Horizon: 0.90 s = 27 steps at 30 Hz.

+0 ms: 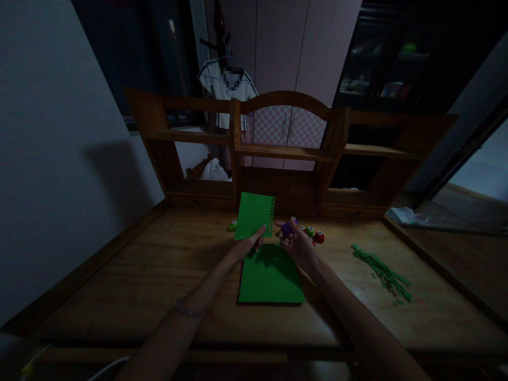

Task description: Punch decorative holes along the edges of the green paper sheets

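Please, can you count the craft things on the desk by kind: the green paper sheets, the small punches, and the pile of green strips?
Green paper sheets: 2, one held up by the left hand at, one flat on the desk at
Small punches: 4 visible: purple in the right hand at, green, green, red
Pile of green strips: 1
Total: 7

Sheet (254,214) stood upright behind paper stack (270,275) on desk (119,275), punches (313,235) lay right of sheet, paper strips (383,272) lay far right.
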Each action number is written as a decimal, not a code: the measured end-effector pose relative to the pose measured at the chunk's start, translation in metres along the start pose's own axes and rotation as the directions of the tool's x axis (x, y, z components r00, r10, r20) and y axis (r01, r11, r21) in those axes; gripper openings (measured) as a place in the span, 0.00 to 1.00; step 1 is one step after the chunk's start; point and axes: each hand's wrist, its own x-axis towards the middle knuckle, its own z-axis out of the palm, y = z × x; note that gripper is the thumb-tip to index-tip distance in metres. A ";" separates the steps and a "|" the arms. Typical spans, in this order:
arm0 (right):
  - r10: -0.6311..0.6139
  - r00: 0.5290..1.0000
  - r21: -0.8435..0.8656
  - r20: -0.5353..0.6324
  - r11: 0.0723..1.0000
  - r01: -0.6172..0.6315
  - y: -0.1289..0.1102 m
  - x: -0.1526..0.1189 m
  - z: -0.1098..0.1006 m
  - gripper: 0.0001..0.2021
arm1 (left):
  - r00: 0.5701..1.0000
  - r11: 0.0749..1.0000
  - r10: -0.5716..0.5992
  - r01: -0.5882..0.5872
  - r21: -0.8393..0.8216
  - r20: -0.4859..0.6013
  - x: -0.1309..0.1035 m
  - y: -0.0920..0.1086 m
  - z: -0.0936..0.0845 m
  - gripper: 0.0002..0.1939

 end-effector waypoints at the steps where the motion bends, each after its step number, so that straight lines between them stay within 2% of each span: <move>1: 0.003 1.000 0.007 0.012 1.000 -0.003 0.000 -0.001 0.000 0.21 | 1.000 1.000 -0.002 0.002 0.001 0.003 0.000 0.000 0.000 0.31; 5: -0.011 1.000 0.011 0.002 1.000 0.011 0.001 -0.001 -0.002 0.18 | 1.000 1.000 -0.026 0.026 0.005 0.015 -0.001 0.002 -0.001 0.31; 9: -0.039 0.999 0.006 -0.007 0.999 0.039 0.004 0.002 -0.006 0.14 | 1.000 1.000 -0.004 0.003 0.019 0.025 -0.003 0.004 -0.001 0.31; 14: -0.111 0.994 -0.004 -0.023 0.994 0.111 0.005 0.004 -0.013 0.11 | 0.999 0.999 -0.020 0.018 0.044 0.033 -0.001 0.003 -0.001 0.32; 19: -0.069 0.997 0.047 -0.043 0.996 0.071 0.000 0.002 -0.008 0.15 | 0.998 0.996 0.068 -0.068 0.049 0.010 0.000 0.002 -0.001 0.32; 27: -0.006 1.000 0.140 -0.022 0.990 0.009 -0.002 0.000 -0.001 0.16 | 0.998 0.998 0.053 -0.054 0.035 0.015 0.001 -0.004 0.000 0.31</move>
